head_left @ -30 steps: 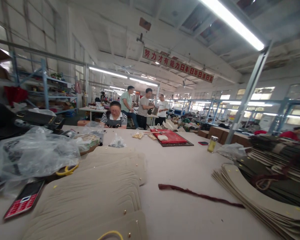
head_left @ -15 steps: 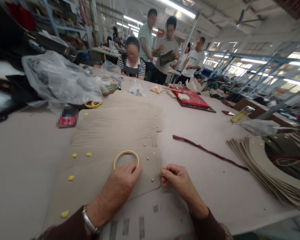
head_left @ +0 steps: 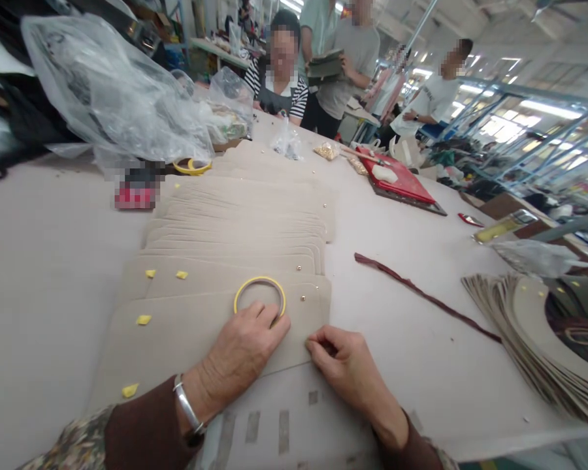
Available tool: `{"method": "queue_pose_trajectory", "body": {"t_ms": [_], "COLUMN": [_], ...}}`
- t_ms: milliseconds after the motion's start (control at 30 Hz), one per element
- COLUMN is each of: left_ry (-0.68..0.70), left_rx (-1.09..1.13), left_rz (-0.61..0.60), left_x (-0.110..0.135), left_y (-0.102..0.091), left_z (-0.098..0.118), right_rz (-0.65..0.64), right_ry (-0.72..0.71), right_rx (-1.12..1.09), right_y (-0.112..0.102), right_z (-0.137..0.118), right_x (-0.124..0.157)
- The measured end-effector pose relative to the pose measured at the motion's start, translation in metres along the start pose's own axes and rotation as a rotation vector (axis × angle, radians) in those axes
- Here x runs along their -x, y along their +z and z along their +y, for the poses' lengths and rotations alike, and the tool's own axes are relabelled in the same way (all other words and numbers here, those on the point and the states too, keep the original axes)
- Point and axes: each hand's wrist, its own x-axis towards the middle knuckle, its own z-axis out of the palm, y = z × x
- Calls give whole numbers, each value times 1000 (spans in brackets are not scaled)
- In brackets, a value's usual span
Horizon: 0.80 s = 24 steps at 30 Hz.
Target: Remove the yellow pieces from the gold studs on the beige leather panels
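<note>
My left hand [head_left: 242, 352] grips a roll of yellow tape [head_left: 259, 281] and rests on the nearest beige panel [head_left: 191, 333]. Thumb and fingers pinched together, my right hand [head_left: 347, 359] touches that panel near its front right corner; whatever lies under the fingertips is hidden. More beige panels [head_left: 240, 215] overlap in a long row behind. Small yellow tape pieces [head_left: 144, 320] stick to the left part of the nearer panels. A round metal stud [head_left: 302, 298] shows near the right edge of the nearest one.
A dark red strip [head_left: 421, 290] lies on the table [head_left: 392, 365], right of the panels. Curved beige pieces [head_left: 509, 326] are stacked at the right. Clear plastic bags [head_left: 117, 98] pile up back left; a red board [head_left: 402, 179] lies back right. A person [head_left: 279, 72] sits across the table; others stand behind.
My right hand has shifted inward from beside the panel's right edge to its front corner. The yellow tape bit at its fingertips is now hidden, as is the corner stud. The view has tilted down.
</note>
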Motion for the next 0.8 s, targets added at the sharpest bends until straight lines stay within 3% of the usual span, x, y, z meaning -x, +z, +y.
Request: {"method": "queue_pose_trajectory", "body": {"t_ms": [167,333,533,700,800], "left_ry": [7,7,-14,-24,-23], "left_rx": [7,23,47,43,80], "left_rz": [45,12,-8,1,66], "left_x": [1,1,0,1,2], "left_y": [1,0,-3,-4,-4], "left_z": [0,0,1,0,-2], "right_rz": [48,41,146,133,114], "right_ry": [9,179,-123,-98,-54], "right_rx": [77,-142,157,257,268], "right_y": [3,1,9,13,13], "right_z": [4,16,14,1,-5], "right_x": [1,11,20,8,-1]}}
